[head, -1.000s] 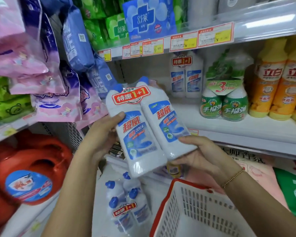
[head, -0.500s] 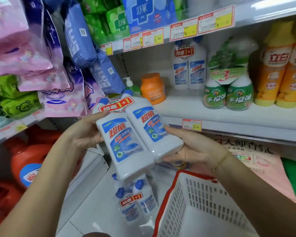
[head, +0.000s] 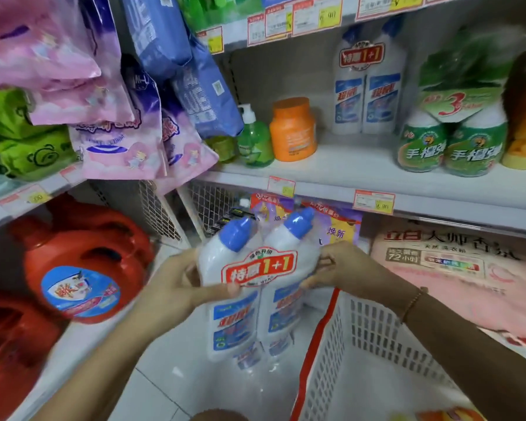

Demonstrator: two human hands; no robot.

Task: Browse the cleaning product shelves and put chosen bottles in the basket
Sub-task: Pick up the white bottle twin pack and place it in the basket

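Both our hands, left hand (head: 176, 287) and right hand (head: 340, 265), clasp the shrink-wrapped twin pack of white blue-capped bottles (head: 249, 287) upright; next we should swing it rightward over the white red-rimmed plastic basket (head: 328, 354).

White twin-pack (head: 252, 287) w/ blue caps, red-rimmed basket (head: 377, 344)
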